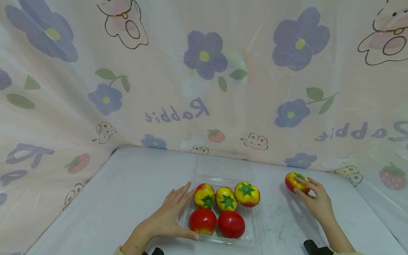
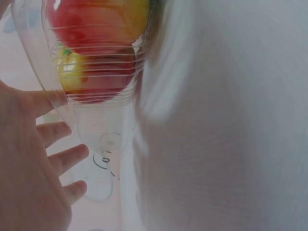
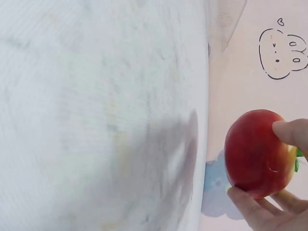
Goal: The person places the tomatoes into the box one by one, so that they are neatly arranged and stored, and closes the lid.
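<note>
A clear plastic clamshell box [image 1: 256, 226] lies open on the table, its lid [image 1: 223, 166] folded to the back. Inside sit several red-and-yellow tomatoes, such as a red one [image 1: 231, 224] at the front and a yellow one with a green star-shaped top [image 1: 247, 194] at the back right. My left hand [image 1: 169, 216] spreads its fingers along the box's left side, thumb at the front corner; the left wrist view has its straight fingers [image 2: 70, 159] against the clear wall. To the right of the box, my right hand [image 1: 318, 202] pinches another tomato [image 3: 257, 154], held above the table.
The white table [image 1: 127, 184] meets a patterned curtain [image 1: 242, 117] at the back and sides. Dark wrist straps show at the bottom, one by the right forearm [image 1: 341, 237].
</note>
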The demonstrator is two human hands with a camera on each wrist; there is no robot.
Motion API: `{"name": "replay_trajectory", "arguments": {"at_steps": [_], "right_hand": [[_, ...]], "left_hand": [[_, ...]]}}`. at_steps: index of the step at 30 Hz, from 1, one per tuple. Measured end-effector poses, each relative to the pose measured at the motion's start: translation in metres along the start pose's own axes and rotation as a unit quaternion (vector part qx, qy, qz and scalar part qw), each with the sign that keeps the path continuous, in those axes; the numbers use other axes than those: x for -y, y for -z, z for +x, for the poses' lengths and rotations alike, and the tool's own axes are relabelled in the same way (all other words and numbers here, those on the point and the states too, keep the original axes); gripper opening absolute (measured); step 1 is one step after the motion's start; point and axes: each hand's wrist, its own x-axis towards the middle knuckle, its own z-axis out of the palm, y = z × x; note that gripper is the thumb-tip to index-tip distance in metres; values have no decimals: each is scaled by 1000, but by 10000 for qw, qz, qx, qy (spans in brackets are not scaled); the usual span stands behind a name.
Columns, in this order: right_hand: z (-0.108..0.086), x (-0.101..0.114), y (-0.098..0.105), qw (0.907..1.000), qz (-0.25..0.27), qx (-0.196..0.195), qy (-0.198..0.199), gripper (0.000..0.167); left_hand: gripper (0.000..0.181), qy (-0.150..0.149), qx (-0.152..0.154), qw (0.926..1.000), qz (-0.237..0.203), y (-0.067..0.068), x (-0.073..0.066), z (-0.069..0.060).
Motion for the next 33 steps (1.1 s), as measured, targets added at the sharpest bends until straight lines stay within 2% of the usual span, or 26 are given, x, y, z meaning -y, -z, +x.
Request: {"name": "replay_trajectory", "arguments": {"at_steps": [10,21,25,33], "right_hand": [[-5,10,3,9999,-37,135,-24,46],[-12,21,6,9993,-38,356,94,48],[-17,26,10,9990,45,366,244,46],[-21,36,12,9976,182,472,474,44]], "left_hand": [[114,-57,-16,10000,3,1,1,2],[113,-40,96,9998,-195,1,0,3],[113,-109,67,9997,-214,0,-1,4],[113,-66,70,9999,-120,0,-3,5]]}}
